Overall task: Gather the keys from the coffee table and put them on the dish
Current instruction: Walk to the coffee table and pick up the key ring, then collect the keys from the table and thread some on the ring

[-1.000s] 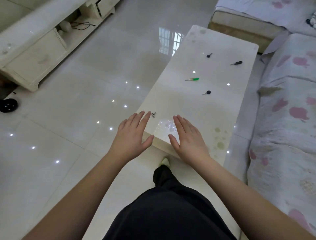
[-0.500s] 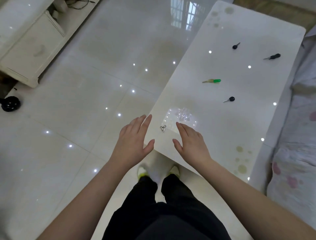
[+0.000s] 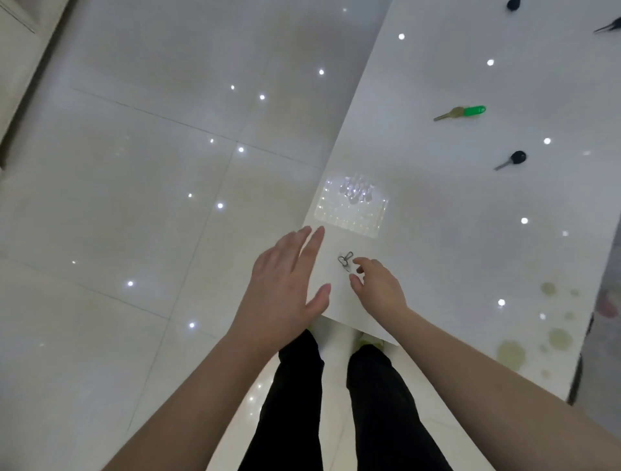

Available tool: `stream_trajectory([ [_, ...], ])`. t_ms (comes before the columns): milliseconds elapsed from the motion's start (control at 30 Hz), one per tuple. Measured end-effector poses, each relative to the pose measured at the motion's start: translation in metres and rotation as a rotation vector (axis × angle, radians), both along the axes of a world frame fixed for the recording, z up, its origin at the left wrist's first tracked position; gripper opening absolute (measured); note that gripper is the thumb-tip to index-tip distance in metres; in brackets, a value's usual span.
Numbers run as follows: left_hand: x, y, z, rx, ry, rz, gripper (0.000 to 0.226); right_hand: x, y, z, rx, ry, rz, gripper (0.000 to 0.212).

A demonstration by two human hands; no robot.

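A small silver key on a ring [image 3: 345, 261] lies near the front left corner of the white coffee table [image 3: 453, 269]. My right hand [image 3: 378, 287] hovers just beside it, fingers curled and apart, fingertips almost touching the key. My left hand [image 3: 285, 285] is flat and open over the table's left edge. Farther back lie a green-headed key [image 3: 462, 112] and a black-headed key [image 3: 511, 160]. Two more black keys [image 3: 512, 4] [image 3: 608, 27] are cut off at the top edge. A clear glass dish [image 3: 353, 206] sits just beyond the silver key.
Glossy white floor tiles [image 3: 151, 201] lie left of the table, with a pale cabinet edge [image 3: 13, 67] at far left. My black-trousered legs [image 3: 336, 403] stand at the table's front end. Faded greenish spots [image 3: 537, 339] mark the table's front right.
The camera has moved closer and tilted down over the table. My right hand has curled its fingers and closed in on the silver key; my left hand stays open.
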State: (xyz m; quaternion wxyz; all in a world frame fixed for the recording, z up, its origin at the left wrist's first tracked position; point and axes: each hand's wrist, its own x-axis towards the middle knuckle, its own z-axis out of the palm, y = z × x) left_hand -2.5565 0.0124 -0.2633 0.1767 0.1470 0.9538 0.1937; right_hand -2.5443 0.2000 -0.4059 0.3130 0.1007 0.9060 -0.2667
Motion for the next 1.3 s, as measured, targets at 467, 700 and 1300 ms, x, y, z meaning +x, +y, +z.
stream_trajectory([
  [467, -0.012, -0.034, -0.059, 0.020, -0.077, -0.016, 0.068, -0.034, -0.018, -0.096, -0.026, 0.015, -0.373, 0.013],
  [700, -0.018, -0.024, -0.050, 0.033, -0.091, -0.042, 0.065, -0.028, -0.005, -0.065, -0.149, 0.103, -0.386, 0.019],
  [1300, -0.042, 0.031, 0.074, 0.514, -0.348, -0.124, 0.046, -0.008, 0.014, 0.235, -0.507, 0.458, -0.248, 0.019],
])
